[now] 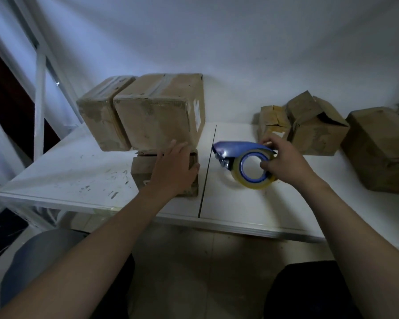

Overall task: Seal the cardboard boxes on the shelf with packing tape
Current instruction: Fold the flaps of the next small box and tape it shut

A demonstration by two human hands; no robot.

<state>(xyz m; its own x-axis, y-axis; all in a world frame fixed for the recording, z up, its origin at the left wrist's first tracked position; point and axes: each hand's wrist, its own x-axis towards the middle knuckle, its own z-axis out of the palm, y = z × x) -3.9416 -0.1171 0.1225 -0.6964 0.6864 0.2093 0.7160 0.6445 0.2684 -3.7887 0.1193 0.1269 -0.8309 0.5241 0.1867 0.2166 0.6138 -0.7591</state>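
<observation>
Two hands split the work: the left hand [174, 168] lies flat, fingers straight, on the small box [141, 171], probably pinning its flaps shut, while the right hand [283, 162] grips the tape dispenser [237, 149] just right of that box, ready to run. Taped boxes [159, 111] stand behind it.

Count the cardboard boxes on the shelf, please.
6. Back left: a narrow box beside a big box. A low box under the left hand. Right: a crumpled box, an open box, an end box. More may hide off-frame.
</observation>
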